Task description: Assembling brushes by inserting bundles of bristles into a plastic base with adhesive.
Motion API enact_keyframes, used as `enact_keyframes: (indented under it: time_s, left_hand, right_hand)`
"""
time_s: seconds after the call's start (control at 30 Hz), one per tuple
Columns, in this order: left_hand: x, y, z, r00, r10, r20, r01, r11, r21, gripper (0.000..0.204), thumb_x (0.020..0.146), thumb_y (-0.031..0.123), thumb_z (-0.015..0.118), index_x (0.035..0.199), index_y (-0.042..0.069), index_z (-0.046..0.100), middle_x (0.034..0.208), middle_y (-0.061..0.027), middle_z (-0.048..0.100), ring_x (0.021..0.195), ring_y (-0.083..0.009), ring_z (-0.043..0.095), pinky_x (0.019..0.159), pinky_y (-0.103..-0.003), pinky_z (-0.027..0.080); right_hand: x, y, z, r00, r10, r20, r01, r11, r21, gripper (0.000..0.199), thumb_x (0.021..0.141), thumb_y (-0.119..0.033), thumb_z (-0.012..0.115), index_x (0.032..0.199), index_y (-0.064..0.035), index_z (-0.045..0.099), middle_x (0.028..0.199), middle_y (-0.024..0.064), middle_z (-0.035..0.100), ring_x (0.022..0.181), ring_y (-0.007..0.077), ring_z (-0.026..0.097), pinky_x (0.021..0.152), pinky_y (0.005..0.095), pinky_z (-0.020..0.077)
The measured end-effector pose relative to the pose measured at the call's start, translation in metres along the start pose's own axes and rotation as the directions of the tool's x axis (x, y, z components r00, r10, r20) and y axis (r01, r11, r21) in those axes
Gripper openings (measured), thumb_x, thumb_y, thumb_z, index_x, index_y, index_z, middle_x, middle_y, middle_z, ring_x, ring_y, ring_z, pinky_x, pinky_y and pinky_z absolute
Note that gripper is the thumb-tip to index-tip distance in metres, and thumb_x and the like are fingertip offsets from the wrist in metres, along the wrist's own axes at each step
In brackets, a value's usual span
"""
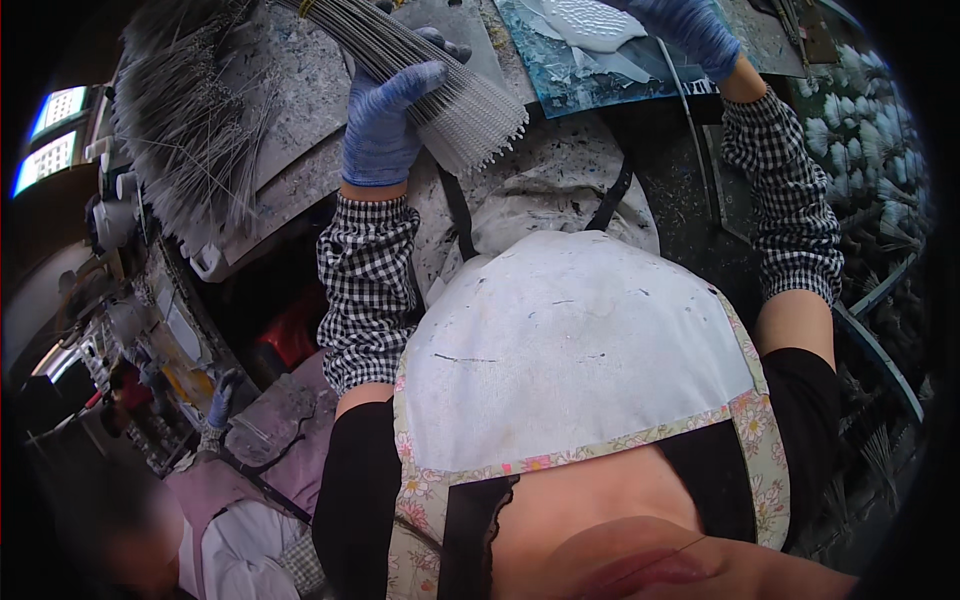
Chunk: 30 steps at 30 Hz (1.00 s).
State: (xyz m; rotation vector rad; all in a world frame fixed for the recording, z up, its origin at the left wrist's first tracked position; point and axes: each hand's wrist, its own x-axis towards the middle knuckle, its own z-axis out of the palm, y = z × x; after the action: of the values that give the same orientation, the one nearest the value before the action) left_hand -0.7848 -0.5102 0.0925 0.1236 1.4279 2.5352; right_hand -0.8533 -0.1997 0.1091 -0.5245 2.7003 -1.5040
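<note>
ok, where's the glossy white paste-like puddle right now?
In the head view, the glossy white puddle is at the top edge, right of centre, on the blue, white-smeared sheet, just left of the blue-gloved right hand.

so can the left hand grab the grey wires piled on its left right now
Probably not without freeing itself first: the left hand holds a wire bundle, though the piled grey wires lie nearby, seemingly unobstructed.

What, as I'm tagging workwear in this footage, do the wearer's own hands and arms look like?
The left hand and right hand wear blue gloves. Black-and-white checked sleeve covers, wrinkled and puckered, sheathe the forearms; short black sleeves show above, with bare strips between.
</note>
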Motion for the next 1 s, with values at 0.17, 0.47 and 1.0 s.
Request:
enact_keyframes:
  time_s: [0.17, 0.47, 1.0]
  left_hand:
    - [-0.007, 0.005, 0.006, 0.999, -0.025, 0.036, 0.027, 0.999, -0.04, 0.086, 0.076, 0.003, 0.075, 0.15, 0.01, 0.031, 0.113, -0.0119, 0.059, 0.11, -0.0269, 0.061, 0.109, -0.051, 0.046]
    - [-0.023, 0.01, 0.035, 0.998, 0.065, -0.022, -0.062, 0.99, 0.127, 0.093, 0.073, 0.008, 0.08, 0.15, 0.008, 0.029, 0.112, -0.0107, 0.059, 0.109, -0.0257, 0.059, 0.109, -0.05, 0.043]
    - [-0.043, 0.009, 0.022, 0.994, 0.092, -0.057, -0.086, 0.991, 0.101, 0.087, 0.069, 0.007, 0.085, 0.141, 0.008, 0.036, 0.114, -0.0082, 0.061, 0.109, -0.0221, 0.063, 0.097, -0.038, 0.055]
  right_hand:
    - [0.013, 0.068, -0.043, 0.986, -0.081, -0.146, 0.037, 0.958, -0.285, 0.022, 0.083, -0.012, 0.074, 0.102, -0.0029, 0.071, 0.091, 0.0104, 0.073, 0.085, 0.0179, 0.069, 0.077, 0.032, 0.0558]
    - [0.068, 0.156, -0.117, 0.981, -0.168, 0.097, 0.156, 0.389, -0.908, 0.025, 0.073, -0.008, 0.068, 0.097, -0.013, 0.072, 0.096, 0.0091, 0.069, 0.095, 0.0286, 0.066, 0.082, 0.0403, 0.0524]
    - [0.131, 0.069, -0.179, 0.836, -0.299, 0.459, 0.464, -0.06, -0.884, 0.015, 0.077, -0.018, 0.069, 0.083, -0.0056, 0.064, 0.071, 0.0106, 0.063, 0.066, 0.0243, 0.063, 0.058, 0.0357, 0.0491]
